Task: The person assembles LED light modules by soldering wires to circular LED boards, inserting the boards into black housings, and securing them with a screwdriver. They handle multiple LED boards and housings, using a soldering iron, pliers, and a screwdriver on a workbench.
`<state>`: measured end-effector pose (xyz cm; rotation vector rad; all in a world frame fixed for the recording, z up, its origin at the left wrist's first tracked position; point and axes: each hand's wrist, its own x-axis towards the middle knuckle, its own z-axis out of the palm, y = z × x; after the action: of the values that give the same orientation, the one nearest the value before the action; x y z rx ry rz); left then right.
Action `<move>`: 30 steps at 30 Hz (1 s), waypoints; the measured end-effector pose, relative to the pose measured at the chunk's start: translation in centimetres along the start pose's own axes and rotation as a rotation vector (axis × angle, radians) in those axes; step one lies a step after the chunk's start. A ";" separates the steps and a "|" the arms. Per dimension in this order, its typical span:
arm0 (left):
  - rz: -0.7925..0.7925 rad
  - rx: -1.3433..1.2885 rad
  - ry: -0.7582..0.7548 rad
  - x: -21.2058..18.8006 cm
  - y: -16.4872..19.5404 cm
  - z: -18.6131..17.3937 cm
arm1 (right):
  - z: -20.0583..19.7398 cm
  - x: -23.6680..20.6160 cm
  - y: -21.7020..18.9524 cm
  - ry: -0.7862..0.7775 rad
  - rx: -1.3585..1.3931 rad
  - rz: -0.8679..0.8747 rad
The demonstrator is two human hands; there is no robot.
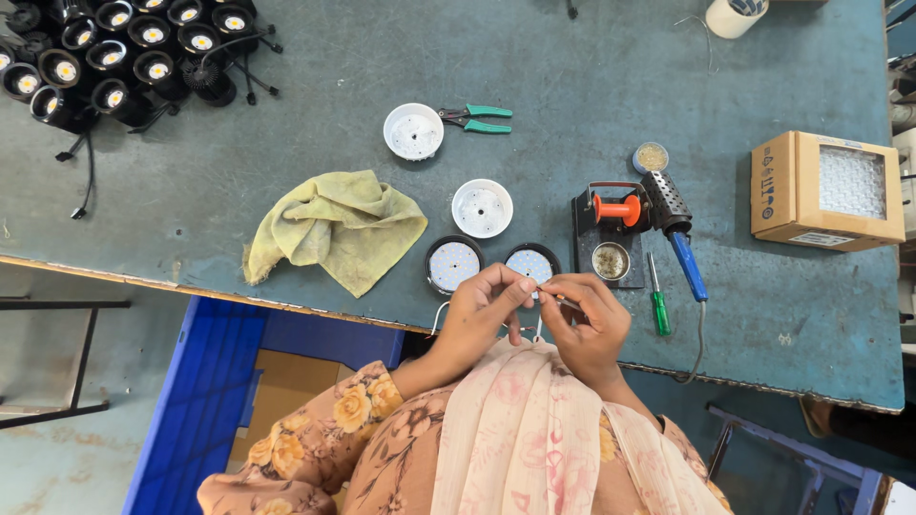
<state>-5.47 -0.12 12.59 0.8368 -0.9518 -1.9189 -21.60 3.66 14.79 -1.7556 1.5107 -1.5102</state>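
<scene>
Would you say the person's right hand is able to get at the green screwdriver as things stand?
Probably yes: the green screwdriver lies just beside the right hand with bare table between, though its fingers now pinch a thin wire.

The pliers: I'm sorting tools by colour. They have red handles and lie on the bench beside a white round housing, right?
Not quite. The head view shows the pliers with green handles, not red. They do lie on the bench beside a white round housing.

Both hands (534,315) together, fingers (520,289) pinched.
</scene>
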 end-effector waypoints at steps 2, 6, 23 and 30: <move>0.026 0.080 -0.025 0.3 0.7 -1.0 | -0.1 -0.1 0.0 -0.007 0.004 0.010; 0.162 0.645 0.116 1.1 1.9 -5.4 | -0.1 -0.2 0.2 -0.011 0.008 0.027; 0.118 1.537 0.162 5.4 -4.4 -10.9 | -1.7 -1.5 1.3 0.009 -0.055 0.174; -0.324 -0.445 -0.059 4.1 -3.0 -10.7 | -1.8 -0.5 -0.7 -0.074 -0.088 0.186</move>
<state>0.31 -5.83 3.89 0.7000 -0.4042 -2.3258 -22.78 4.96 15.78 -1.6476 1.6747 -1.2921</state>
